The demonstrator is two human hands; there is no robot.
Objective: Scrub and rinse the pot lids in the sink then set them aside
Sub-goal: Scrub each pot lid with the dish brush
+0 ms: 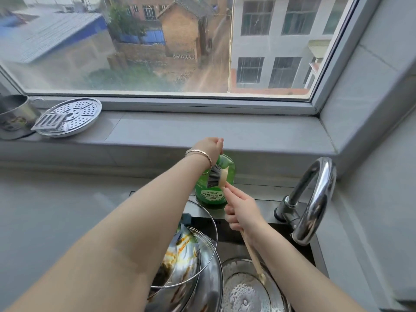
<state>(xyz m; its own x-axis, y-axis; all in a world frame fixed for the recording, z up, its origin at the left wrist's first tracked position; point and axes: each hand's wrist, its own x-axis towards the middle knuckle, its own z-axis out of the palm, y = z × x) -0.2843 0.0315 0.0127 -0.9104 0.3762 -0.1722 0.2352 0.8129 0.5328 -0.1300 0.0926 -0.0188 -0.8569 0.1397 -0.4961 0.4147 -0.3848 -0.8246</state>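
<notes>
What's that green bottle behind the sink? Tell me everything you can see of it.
The green bottle is translucent green plastic, rounded at the shoulders, with a pale label of printed characters low on its front. It stands upright on the ledge behind the sink, left of the tap. The left hand is closed over its top, hiding the cap or pump. The right hand holds a long-handled brush with its dark bristles against the bottle's front.

I see a translucent green soap bottle (215, 183) with a green-and-white label. Brush (217, 177): dark grey bristles, pale cream handle. Steamer plate (72, 117) on the sill: silver, perforated hole pattern. Lids (191, 266): shiny steel, brown-orange streaks. Faucet (315, 199) chrome. Sill (202, 129) flat grey.
</notes>
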